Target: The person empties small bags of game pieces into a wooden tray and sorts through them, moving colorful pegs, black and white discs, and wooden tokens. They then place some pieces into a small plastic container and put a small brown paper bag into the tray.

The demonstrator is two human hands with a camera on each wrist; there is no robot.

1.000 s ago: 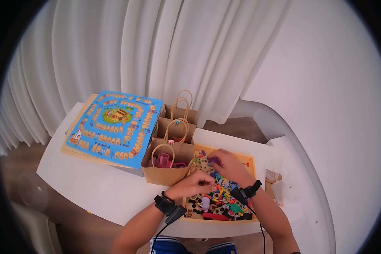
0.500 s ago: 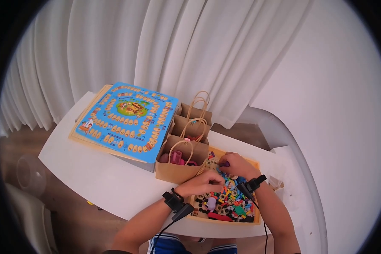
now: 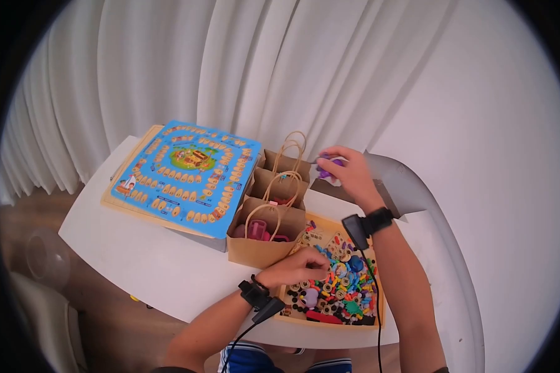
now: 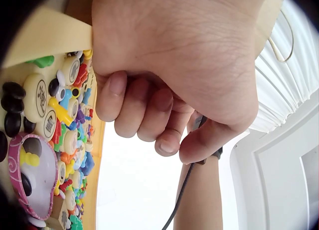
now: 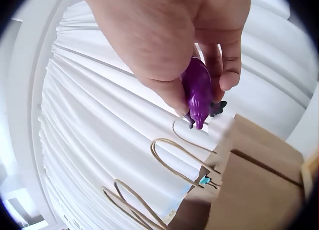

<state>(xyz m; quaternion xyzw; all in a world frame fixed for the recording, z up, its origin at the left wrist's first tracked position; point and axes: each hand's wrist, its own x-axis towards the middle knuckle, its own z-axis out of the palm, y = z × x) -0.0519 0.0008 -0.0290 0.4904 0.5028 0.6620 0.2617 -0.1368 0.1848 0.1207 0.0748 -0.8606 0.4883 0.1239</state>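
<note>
My right hand (image 3: 353, 177) is raised beyond the toy tray, near the rearmost paper bag (image 3: 282, 162). It pinches a purple toy animal figure (image 5: 198, 90) with dark feet between thumb and fingers. In the right wrist view the figure hangs above the bags' handles and a teal clip (image 5: 205, 180). My left hand (image 3: 295, 267) hovers over the left side of the wooden tray (image 3: 382, 308), its fingers loosely curled and nothing visible in them. Colourful small pieces and round discs (image 4: 37, 96) fill the tray, along with a pink-rimmed lavender piece (image 4: 40, 177).
Paper bags stand in a row left of the tray; the front bag (image 3: 261, 250) contains pink toys (image 3: 259, 230). A blue game board (image 3: 190, 180) lies on flat boxes at the left of the white table (image 3: 137, 273). White curtains (image 3: 242, 74) hang behind.
My right hand has lifted the purple figure out of the tray and carried it away from me, up beside the rear bag. The left hand has stayed over the tray.
</note>
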